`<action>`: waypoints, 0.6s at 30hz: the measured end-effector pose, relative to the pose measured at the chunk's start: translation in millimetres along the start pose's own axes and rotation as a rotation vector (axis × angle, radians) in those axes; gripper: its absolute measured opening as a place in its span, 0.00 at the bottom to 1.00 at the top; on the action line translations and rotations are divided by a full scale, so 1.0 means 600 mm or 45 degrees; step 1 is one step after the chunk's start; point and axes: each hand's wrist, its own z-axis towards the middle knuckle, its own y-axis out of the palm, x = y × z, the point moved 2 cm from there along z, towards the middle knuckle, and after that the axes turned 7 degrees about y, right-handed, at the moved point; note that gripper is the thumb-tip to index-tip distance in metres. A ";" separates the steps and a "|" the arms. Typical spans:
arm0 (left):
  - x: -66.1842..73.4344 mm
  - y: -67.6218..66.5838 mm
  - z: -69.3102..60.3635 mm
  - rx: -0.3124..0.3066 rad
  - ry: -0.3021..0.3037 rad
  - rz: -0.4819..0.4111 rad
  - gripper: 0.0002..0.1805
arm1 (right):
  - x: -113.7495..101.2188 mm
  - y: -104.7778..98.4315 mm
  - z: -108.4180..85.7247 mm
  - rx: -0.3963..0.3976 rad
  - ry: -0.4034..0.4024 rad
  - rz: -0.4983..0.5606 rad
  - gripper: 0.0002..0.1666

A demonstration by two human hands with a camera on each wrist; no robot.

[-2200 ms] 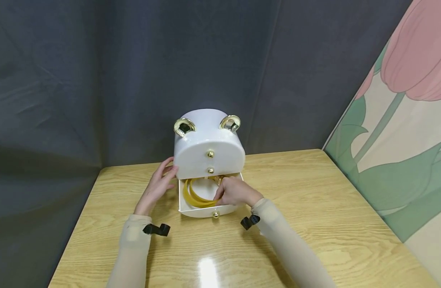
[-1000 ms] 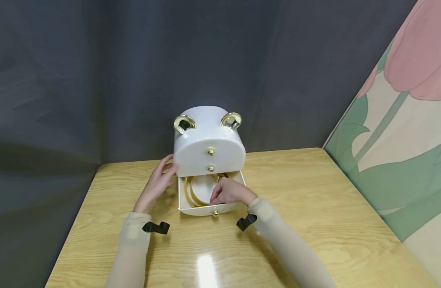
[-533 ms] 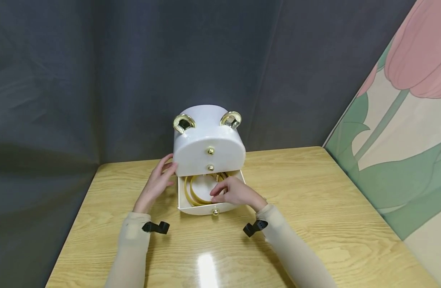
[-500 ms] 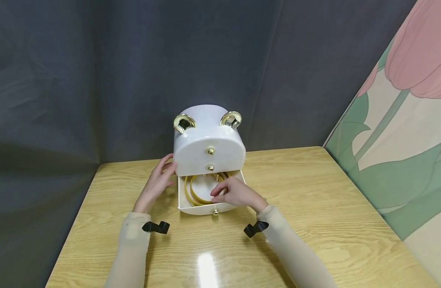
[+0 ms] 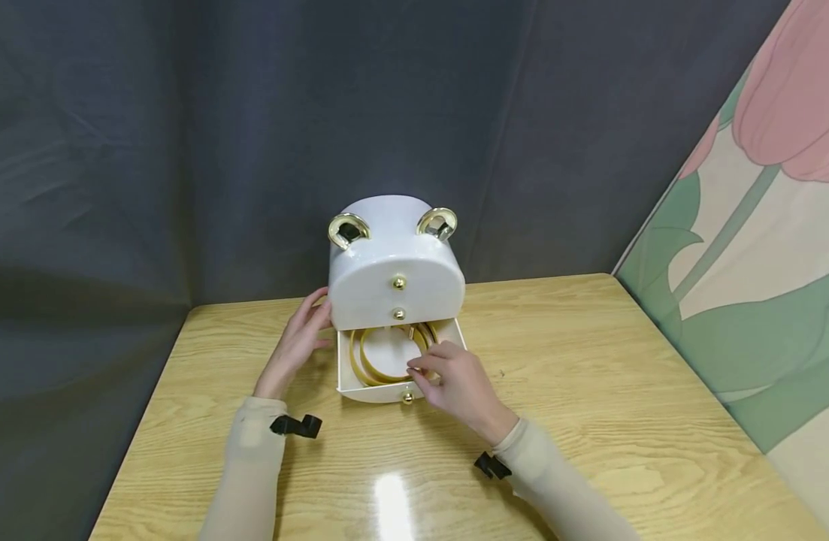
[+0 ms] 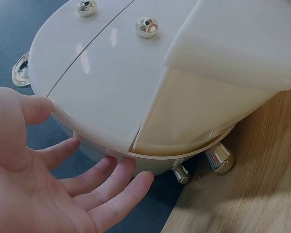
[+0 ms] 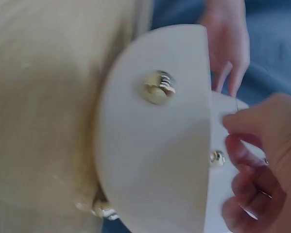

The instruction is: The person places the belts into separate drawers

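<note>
A white rounded box (image 5: pixel 364 293) with gold ear-shaped pieces stands on the table, its bottom drawer (image 5: pixel 376 395) pulled out. A coiled yellow belt (image 5: pixel 368 371) lies inside that drawer. My left hand (image 5: pixel 294 347) rests its fingertips on the box's left side, with the fingers spread in the left wrist view. Over the drawer's front right corner is my right hand (image 5: pixel 460 383), apart from the belt, fingers loosely bent, nothing seen between them. In the right wrist view the drawer's front panel with a gold knob (image 7: pixel 158 87) shows beside the hand. The belt's back part is hidden under the upper box.
The wooden table (image 5: pixel 563 361) extends on both sides and in front of the box. A dark curtain (image 5: pixel 265 150) hangs close behind it. On the right is a panel (image 5: pixel 779 300) with tulips. Small gold feet (image 6: pixel 220 158) support the box.
My right hand has let go of the belt and moved up, right and toward me, out of the drawer. The belt now lies flatter. My left hand has stayed on the box's side.
</note>
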 end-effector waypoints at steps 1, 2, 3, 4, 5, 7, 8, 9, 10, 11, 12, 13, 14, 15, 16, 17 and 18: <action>0.000 0.001 0.000 0.003 -0.002 0.000 0.34 | -0.002 0.001 -0.007 0.009 -0.029 -0.030 0.04; 0.000 0.001 0.001 0.010 -0.006 -0.001 0.34 | -0.003 0.003 -0.013 0.002 -0.058 -0.045 0.04; -0.001 0.001 0.001 0.018 -0.010 -0.001 0.34 | -0.005 0.006 -0.019 -0.029 -0.078 -0.044 0.04; 0.000 0.001 0.001 0.026 -0.014 0.001 0.34 | -0.006 0.008 -0.023 -0.071 -0.094 -0.033 0.05; 0.000 0.000 0.001 0.032 -0.018 0.004 0.34 | -0.007 0.010 -0.027 -0.116 -0.114 -0.029 0.07; 0.000 0.000 0.001 0.042 -0.019 0.006 0.34 | -0.008 0.015 -0.032 -0.196 -0.154 -0.007 0.09; -0.001 0.000 0.001 0.045 -0.022 0.005 0.34 | -0.008 0.018 -0.035 -0.227 -0.177 0.011 0.10; -0.001 0.000 0.001 0.045 -0.024 0.006 0.34 | -0.008 0.021 -0.037 -0.251 -0.197 0.023 0.10; -0.001 0.000 0.001 0.045 -0.026 0.007 0.34 | -0.008 0.023 -0.039 -0.267 -0.219 0.020 0.10; -0.001 0.000 0.001 0.044 -0.028 0.007 0.34 | -0.008 0.026 -0.041 -0.275 -0.241 0.009 0.09; -0.001 0.000 0.001 0.043 -0.030 0.008 0.34 | -0.008 0.029 -0.044 -0.277 -0.261 -0.007 0.08; -0.001 0.001 0.001 0.043 -0.031 0.009 0.34 | -0.008 0.033 -0.046 -0.276 -0.276 -0.024 0.08; -0.001 0.001 0.002 0.042 -0.033 0.009 0.34 | -0.007 0.036 -0.048 -0.272 -0.285 -0.047 0.08; -0.001 0.002 0.002 0.043 -0.033 0.009 0.34 | -0.006 0.038 -0.050 -0.263 -0.288 -0.076 0.08; -0.001 0.003 0.002 0.041 -0.033 0.008 0.34 | -0.006 0.039 -0.051 -0.250 -0.285 -0.101 0.08; -0.001 0.004 0.003 0.038 -0.032 0.007 0.34 | -0.005 0.041 -0.053 -0.236 -0.278 -0.120 0.09; -0.001 0.005 0.003 0.032 -0.026 0.010 0.34 | -0.005 0.042 -0.053 -0.224 -0.269 -0.132 0.10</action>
